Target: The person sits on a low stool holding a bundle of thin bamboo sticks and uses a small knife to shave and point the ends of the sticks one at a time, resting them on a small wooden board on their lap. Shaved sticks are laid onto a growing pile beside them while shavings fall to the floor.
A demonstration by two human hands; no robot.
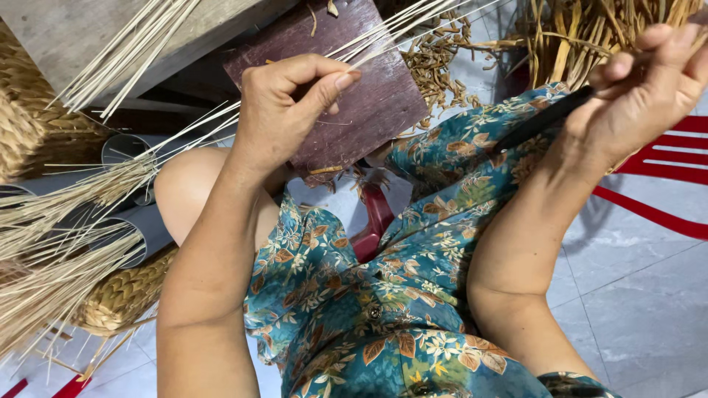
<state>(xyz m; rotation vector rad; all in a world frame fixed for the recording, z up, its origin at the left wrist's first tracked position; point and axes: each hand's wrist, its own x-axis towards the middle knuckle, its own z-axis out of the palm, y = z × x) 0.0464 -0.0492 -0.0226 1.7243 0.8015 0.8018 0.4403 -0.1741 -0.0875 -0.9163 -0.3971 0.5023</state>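
Over a dark red board (369, 96), left hand (284, 110) pinches pale straws (398, 29); at two o'clock, right hand (641, 88) grips a black handle (542, 121).

Your arms are bare from the lower frame up to both hands, with no sleeves, rings or watch showing. You wear a teal garment (383, 309) printed with orange-brown leaves and small cream flowers, filling the lower centre of the frame, with one small round button on its front.
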